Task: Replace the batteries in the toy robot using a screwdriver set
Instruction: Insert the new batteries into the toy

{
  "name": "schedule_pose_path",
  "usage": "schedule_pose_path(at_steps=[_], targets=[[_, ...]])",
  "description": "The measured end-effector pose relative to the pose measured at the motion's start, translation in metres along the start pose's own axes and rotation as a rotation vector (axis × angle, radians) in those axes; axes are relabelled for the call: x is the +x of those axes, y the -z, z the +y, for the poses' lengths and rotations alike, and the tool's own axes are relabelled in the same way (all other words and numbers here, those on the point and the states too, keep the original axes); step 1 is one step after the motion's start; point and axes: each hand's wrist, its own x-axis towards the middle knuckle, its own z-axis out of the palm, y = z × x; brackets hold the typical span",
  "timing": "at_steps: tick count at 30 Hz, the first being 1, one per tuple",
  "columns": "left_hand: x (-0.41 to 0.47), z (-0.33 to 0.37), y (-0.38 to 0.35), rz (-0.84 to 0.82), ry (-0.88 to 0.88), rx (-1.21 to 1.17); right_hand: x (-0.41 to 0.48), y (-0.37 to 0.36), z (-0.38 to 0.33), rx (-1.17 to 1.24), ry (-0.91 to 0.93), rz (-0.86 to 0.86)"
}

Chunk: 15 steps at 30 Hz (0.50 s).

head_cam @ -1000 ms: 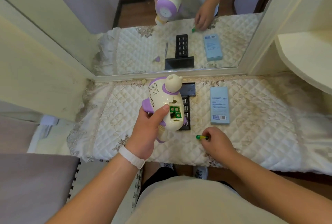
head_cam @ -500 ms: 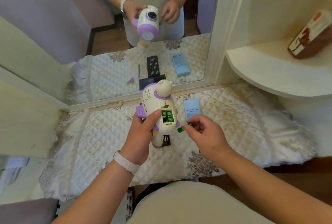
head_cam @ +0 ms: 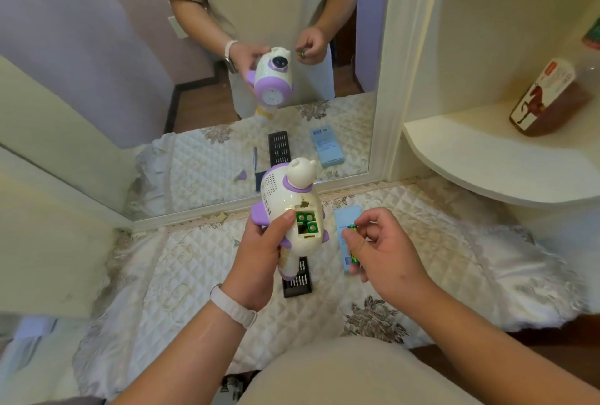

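Wall mirror [head_cam: 211, 96]: it stands directly behind the toy robot [head_cam: 285, 203], our reference throughout, and reflects the robot's face side and both hands.

Quilted cream cloth [head_cam: 156, 291]: we log it spread over the tabletop below the robot.

Curved white shelf [head_cam: 470, 151]: it sits well apart to the robot's right and carries a red-and-white carton [head_cam: 548, 96].

The robot itself is held in the air, upright, with its back toward us.

Left hand [head_cam: 259, 261]: it grips the robot around the lower body from the left. The thumb lies across the back, just beside the opening.

Right hand [head_cam: 386, 252]: it is just right of the robot and not touching it. It pinches a green battery [head_cam: 354, 256] between thumb and forefinger, and the other fingers are loosely curled.

Pale blue box [head_cam: 345, 214]: it lies flat on the cloth to the robot's right, partly hidden by the right hand.

Black bit tray [head_cam: 298, 281]: it lies on the cloth directly under the robot, and we see only its near end.

Battery compartment [head_cam: 305, 224]: it is uncovered in the robot's back. We count three green cells seated, and the lower-left slot is dark.
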Motion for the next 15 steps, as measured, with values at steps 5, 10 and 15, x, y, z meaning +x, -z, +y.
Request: schedule_pose_path(at_steps=[5, 10, 15], targets=[[0.002, 0.005, 0.006, 0.094, -0.006, 0.066, 0.008, -0.009, -0.016, 0.0, 0.104, -0.143], [0.007, 0.006, 0.016, 0.165, 0.015, 0.064, 0.024, -0.019, -0.027, -0.257, 0.245, -0.227], [0.014, 0.006, 0.028, 0.235, 0.012, 0.079, 0.037, -0.036, -0.035, -0.383, 0.344, -0.243]])
